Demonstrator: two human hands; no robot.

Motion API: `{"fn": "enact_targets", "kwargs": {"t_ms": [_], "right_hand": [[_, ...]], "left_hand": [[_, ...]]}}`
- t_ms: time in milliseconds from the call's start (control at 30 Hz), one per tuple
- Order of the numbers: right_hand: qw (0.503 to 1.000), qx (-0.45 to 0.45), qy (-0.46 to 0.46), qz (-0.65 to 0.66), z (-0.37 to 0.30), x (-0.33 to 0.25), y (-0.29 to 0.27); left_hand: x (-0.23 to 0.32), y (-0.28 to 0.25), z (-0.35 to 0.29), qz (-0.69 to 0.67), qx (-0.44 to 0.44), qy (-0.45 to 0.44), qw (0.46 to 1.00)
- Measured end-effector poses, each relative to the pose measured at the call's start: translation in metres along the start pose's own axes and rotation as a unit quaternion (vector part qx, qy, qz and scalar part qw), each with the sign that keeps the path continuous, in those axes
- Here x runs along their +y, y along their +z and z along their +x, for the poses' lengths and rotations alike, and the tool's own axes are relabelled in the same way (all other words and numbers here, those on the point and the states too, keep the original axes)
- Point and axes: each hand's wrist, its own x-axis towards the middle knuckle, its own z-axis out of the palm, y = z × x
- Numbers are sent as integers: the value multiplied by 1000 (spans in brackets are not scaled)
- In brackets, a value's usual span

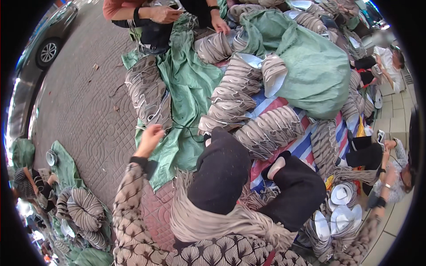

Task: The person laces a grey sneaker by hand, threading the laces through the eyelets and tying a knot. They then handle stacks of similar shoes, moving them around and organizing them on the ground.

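My left hand (pixel 151 136) reaches forward at the near end of a stack of grey-brown shoe uppers (pixel 144 84). Its fingers are drawn together; anything pinched in them is too small to make out. Far out to the right, my right hand (pixel 391 173) is small near the picture's rim, beside a person in a light patterned top, and its fingers do not show clearly. Across my lap lies a thick bundle of beige laces (pixel 195 217). More nested uppers (pixel 270 128) lie just beyond my knees.
Green sacking (pixel 306 66) and a striped sheet (pixel 306 153) lie under and among the stacks. Opposite, a person (pixel 166 15) handles uppers. More uppers (pixel 341 208) stand at the right, others (pixel 86 208) at the left. A parked car (pixel 49 48) is at the far left.
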Motion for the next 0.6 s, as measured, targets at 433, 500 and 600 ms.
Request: {"fn": "enact_targets", "kwargs": {"t_ms": [433,500,600], "right_hand": [[781,-195,-285,520,47,-650,186],[778,-196,-253,541,53,-687,203],[777,-222,-187,558,55,-722,218]], "left_hand": [[-5,203,136,-178,-100,-88,975],[1,213,158,-115,-87,-77,987],[27,231,173,22,-2,18,1000]]}}
